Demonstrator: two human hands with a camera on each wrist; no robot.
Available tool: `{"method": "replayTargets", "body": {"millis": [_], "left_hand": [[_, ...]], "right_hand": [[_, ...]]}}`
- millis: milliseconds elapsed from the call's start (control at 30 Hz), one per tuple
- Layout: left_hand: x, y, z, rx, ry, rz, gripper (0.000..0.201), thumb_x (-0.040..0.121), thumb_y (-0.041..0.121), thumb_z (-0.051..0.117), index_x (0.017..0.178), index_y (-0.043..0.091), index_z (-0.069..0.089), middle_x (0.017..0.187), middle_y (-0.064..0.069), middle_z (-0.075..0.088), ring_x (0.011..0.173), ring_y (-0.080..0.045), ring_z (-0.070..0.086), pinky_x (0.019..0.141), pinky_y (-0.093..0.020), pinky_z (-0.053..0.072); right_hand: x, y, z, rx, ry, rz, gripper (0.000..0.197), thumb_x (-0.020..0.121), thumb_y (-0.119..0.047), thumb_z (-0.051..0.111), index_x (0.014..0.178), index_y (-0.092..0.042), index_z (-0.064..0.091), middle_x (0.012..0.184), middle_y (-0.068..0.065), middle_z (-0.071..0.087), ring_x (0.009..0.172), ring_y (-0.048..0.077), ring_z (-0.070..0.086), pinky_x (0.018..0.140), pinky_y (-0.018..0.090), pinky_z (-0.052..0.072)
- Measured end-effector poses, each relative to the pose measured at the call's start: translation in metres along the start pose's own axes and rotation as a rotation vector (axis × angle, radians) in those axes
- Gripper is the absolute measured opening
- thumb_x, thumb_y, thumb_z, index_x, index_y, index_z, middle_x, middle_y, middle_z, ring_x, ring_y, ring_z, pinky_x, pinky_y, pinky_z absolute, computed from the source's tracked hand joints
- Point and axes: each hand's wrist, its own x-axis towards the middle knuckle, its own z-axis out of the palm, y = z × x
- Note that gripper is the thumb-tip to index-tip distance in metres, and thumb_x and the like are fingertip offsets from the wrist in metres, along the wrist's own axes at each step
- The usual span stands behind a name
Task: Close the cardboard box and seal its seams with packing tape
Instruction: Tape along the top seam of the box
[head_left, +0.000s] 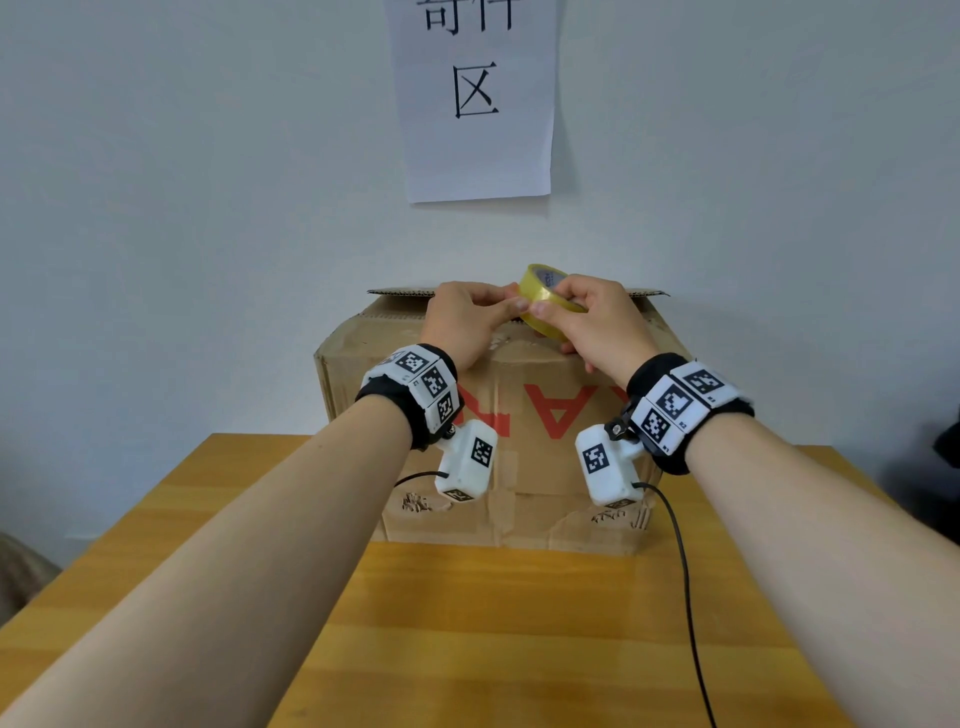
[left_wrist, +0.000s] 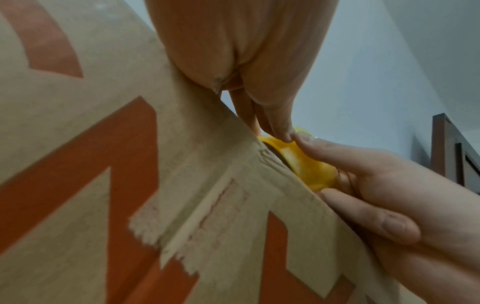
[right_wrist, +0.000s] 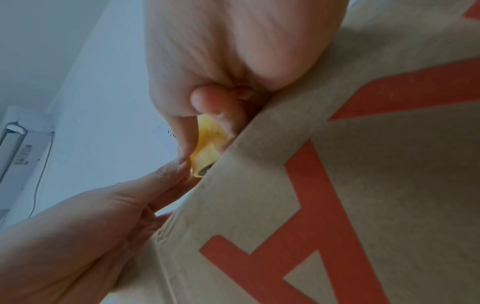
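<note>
A worn cardboard box (head_left: 519, 415) with red lettering stands on the wooden table (head_left: 467, 623), its top flaps folded down. Above the box's near top edge my right hand (head_left: 587, 322) grips a roll of yellowish clear packing tape (head_left: 543, 299), thumb on the outer face and fingers round the ring. My left hand (head_left: 467, 317) meets the roll from the left, its thumb and fingertips pinching at the tape's surface. The left wrist view shows the roll (left_wrist: 309, 166) just past the box edge (left_wrist: 259, 144). In the right wrist view the roll (right_wrist: 207, 144) peeks out between my fingers.
The box sits against a pale wall with a paper sign (head_left: 475, 98) hanging above it. A back flap edge (head_left: 400, 292) stands up behind my hands. Black cables (head_left: 685, 597) run from the wrist cameras across the table. A dark door frame (left_wrist: 451, 148) shows at right.
</note>
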Motion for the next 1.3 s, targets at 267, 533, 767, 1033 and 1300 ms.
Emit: {"method": "replayTargets", "body": {"millis": [267,533,767,1033,1300], "left_hand": [[-0.002,0.002,0.009,-0.025,0.034,0.037,0.01,0.083,0.02,0.08,0.083,0.023,0.07,0.095,0.004,0.073,0.097,-0.011,0.069,0.093,-0.03,0.055],[-0.003,0.0,0.01,-0.033,0.109,0.091,0.022,0.078,0.014,0.082,0.086,0.021,0.063,0.089,0.006,0.072,0.084,-0.011,0.067,0.082,-0.029,0.057],[-0.002,-0.002,0.007,0.029,0.143,0.091,0.02,0.075,0.024,0.086,0.078,0.026,0.066,0.083,0.009,0.072,0.082,-0.007,0.067,0.082,-0.025,0.056],[-0.001,-0.004,0.004,0.084,0.118,0.11,0.018,0.077,0.018,0.083,0.076,0.026,0.067,0.079,0.009,0.07,0.077,-0.004,0.064,0.079,-0.022,0.055],[0.002,-0.005,0.005,0.075,0.085,0.109,0.02,0.079,0.015,0.081,0.077,0.026,0.065,0.077,0.009,0.066,0.072,-0.004,0.058,0.075,-0.021,0.051]], "right_hand": [[0.001,0.001,0.002,0.018,0.031,-0.008,0.021,0.092,-0.035,0.069,0.097,-0.015,0.069,0.091,0.003,0.071,0.056,0.017,0.063,0.031,0.021,0.036],[0.002,0.002,0.002,-0.015,0.015,-0.039,0.021,0.091,-0.037,0.069,0.096,-0.017,0.069,0.091,0.009,0.072,0.063,0.033,0.068,0.031,0.023,0.038],[0.003,0.004,0.004,-0.048,0.017,-0.048,0.023,0.091,-0.04,0.069,0.096,-0.018,0.069,0.093,-0.001,0.07,0.065,0.039,0.068,0.033,0.025,0.041],[0.005,0.006,0.003,-0.071,0.006,-0.057,0.021,0.092,-0.035,0.068,0.094,-0.014,0.069,0.088,0.005,0.072,0.065,0.041,0.068,0.031,0.024,0.039],[0.007,0.007,0.002,-0.06,-0.005,-0.056,0.022,0.092,-0.036,0.068,0.091,-0.013,0.068,0.093,0.01,0.072,0.069,0.039,0.069,0.029,0.02,0.034]]}}
